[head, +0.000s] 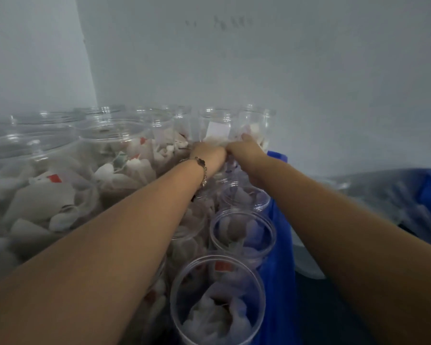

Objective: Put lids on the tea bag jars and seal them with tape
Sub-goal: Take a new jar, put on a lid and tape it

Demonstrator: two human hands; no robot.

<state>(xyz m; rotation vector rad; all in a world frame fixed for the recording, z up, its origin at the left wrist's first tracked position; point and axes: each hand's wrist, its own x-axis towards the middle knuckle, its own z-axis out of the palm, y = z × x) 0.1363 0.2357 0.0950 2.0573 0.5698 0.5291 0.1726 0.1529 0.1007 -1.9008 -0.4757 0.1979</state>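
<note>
Dozens of clear, round plastic jars [243, 232], lidless and stuffed with soft white tea bags [217, 317], are crowded against a pale wall. Both hands are pressed together at a far jar [215, 130]; the left hand [207, 155] and right hand [244, 150] are curled, their grip unclear.

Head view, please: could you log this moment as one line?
left hand: on far jar | right hand: same | grip: unclear | near jars: lidless
</note>
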